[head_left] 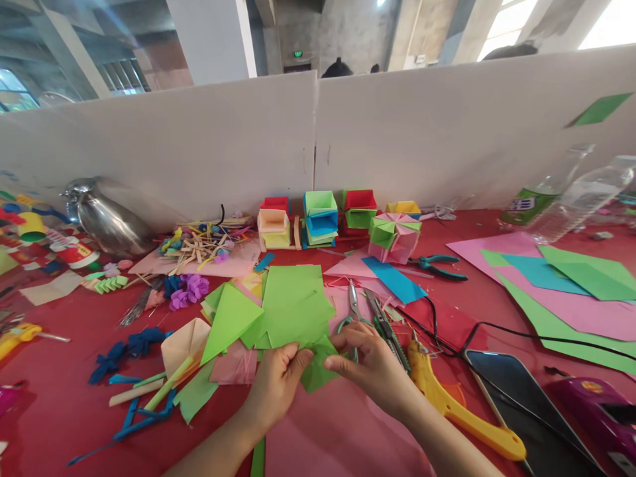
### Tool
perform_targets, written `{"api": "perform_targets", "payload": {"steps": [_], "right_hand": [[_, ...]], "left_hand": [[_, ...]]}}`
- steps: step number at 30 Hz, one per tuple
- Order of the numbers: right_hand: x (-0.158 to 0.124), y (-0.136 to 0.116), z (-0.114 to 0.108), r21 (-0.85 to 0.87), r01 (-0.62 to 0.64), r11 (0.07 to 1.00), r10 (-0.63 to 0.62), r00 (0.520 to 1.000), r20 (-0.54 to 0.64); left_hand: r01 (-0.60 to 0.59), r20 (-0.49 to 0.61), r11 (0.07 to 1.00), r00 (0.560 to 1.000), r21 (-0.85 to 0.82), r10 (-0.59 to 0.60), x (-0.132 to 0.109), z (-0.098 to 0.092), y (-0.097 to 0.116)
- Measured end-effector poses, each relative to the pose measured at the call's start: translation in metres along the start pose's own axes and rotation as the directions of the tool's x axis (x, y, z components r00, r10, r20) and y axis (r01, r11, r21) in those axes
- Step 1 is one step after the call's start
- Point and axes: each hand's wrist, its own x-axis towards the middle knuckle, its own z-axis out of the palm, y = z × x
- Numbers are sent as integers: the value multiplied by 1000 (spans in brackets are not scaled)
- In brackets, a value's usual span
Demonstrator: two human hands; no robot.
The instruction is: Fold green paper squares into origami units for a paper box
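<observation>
Between my two hands is a small piece of green paper point(318, 374) with folds in it, held above a pink sheet point(342, 434). My left hand point(281, 377) pinches its left edge between thumb and finger. On the other side, my right hand point(365, 358) has its thumb and fingers at the paper's right edge, with the fingers curled. Just beyond lie flat green paper squares point(295, 301) and a green triangle point(231, 321). Scissors point(354, 301) and a utility knife point(385, 324) rest close to my right hand, which partly hides the scissors' handles.
Folded paper boxes point(320, 222) stand along the white partition point(223, 152). A yellow glue gun point(457, 411), a phone point(527, 404) and a black cable point(546, 338) lie at right, pliers point(437, 265) behind. A metal jug point(112, 222) and craft sticks point(209, 242) are at left.
</observation>
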Motion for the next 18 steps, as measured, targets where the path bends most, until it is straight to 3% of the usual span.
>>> {"api": "perform_targets", "payload": {"steps": [9,13,18], "right_hand": [[-1,-4,6,-101,-6,995,8,1000,27],[-1,-3,4,-108,-5,994,10,999,44],[3,1,-2,-93,-14,996,17,999,30]], "left_hand": [[-75,22,981,997,176,72,-2,0,4],[-46,59,989,998,143,38,-1,-4,5],[78,200,997,977,-22,-72,6,-16,6]]}}
